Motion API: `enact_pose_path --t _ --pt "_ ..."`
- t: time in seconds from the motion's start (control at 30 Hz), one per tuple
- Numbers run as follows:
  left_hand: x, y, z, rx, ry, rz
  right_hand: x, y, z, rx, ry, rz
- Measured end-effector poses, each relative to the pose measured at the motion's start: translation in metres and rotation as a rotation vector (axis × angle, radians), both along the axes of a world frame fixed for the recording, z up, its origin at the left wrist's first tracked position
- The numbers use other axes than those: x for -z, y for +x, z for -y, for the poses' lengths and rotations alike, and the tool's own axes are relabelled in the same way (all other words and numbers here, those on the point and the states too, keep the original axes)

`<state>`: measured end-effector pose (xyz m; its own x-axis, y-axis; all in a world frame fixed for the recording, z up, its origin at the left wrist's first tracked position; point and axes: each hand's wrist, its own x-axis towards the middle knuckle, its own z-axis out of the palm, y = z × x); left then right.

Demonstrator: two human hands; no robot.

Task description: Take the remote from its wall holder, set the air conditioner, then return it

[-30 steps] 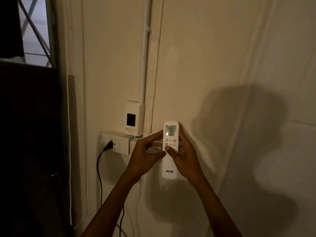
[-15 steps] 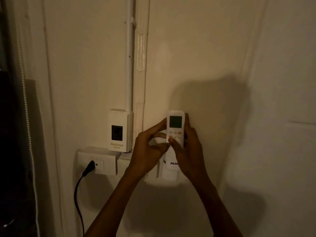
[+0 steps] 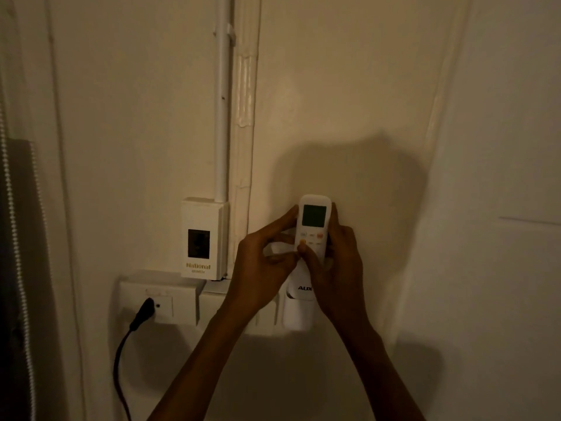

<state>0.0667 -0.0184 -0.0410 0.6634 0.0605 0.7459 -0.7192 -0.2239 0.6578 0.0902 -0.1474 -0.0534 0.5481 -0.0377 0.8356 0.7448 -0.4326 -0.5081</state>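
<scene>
A white AUX remote [image 3: 313, 221] with a dark screen stands upright against the wall. Its bottom end sits inside the white wall holder [image 3: 297, 314]. My right hand [image 3: 337, 268] wraps the remote's right side, thumb lying on its buttons. My left hand [image 3: 264, 268] touches the remote's upper left edge with the forefinger, its other fingers curled near the left side. The air conditioner is out of view.
A white National box [image 3: 204, 238] with a conduit pipe [image 3: 221, 101] above it hangs left of the remote. Below it are a socket plate [image 3: 158, 299] with a black plug and cable [image 3: 133, 323]. A beaded cord [image 3: 18, 268] hangs at far left.
The remote has come down from free in front of the wall until its lower end is in the holder. Both hands went with it. The camera has shifted left and closer.
</scene>
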Motion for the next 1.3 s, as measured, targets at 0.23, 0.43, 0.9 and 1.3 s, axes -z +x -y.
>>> enact_pose_path --t 0.23,0.43,0.9,1.3 --pt "0.013 0.005 -0.004 -0.006 0.002 0.005 0.013 0.002 -0.002 0.063 -0.034 0.017" --pt "0.020 0.005 -0.005 -0.021 0.025 0.029 0.023 0.004 -0.003 0.068 -0.048 0.015" --pt "0.041 -0.001 -0.001 -0.034 0.035 -0.059 0.045 -0.001 0.006 0.049 -0.065 -0.023" --pt "0.028 -0.030 -0.005 -0.026 -0.002 -0.119 0.044 -0.021 0.010 0.048 -0.116 -0.087"
